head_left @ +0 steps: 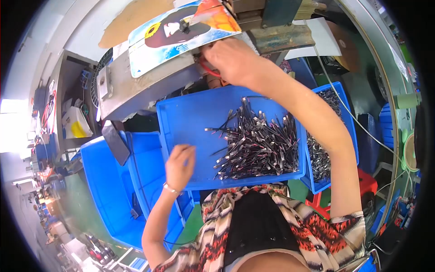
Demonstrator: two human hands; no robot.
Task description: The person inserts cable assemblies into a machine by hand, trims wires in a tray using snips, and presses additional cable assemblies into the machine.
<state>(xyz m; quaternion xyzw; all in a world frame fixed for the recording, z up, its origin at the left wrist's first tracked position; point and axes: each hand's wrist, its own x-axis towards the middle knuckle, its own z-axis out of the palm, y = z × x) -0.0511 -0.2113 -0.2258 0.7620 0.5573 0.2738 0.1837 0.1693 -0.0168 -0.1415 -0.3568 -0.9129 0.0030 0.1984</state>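
My left hand (pixel 179 167) hovers over the left side of a blue plastic tray (pixel 186 122), its fingers curled together; anything small inside them cannot be made out. To its right, in the tray, lies a heap of short black cables with metal connector ends (pixel 260 145). My right hand (pixel 230 60) reaches up to the metal machine (pixel 149 95) beyond the tray. Its fingers are bent in under the edge of a colourful printed board (pixel 181 34), so the fingertips and what they grip are hidden. A red loop (pixel 208 69) shows just below that hand.
Another blue tray (pixel 352 136) with more small dark parts sits under my right forearm. Blue bins (pixel 106 177) stand at left, with a dark phone-like slab (pixel 116 143) on the edge. A red stool (pixel 364 183) is at right, and a pale cable (pixel 337 93) hangs nearby.
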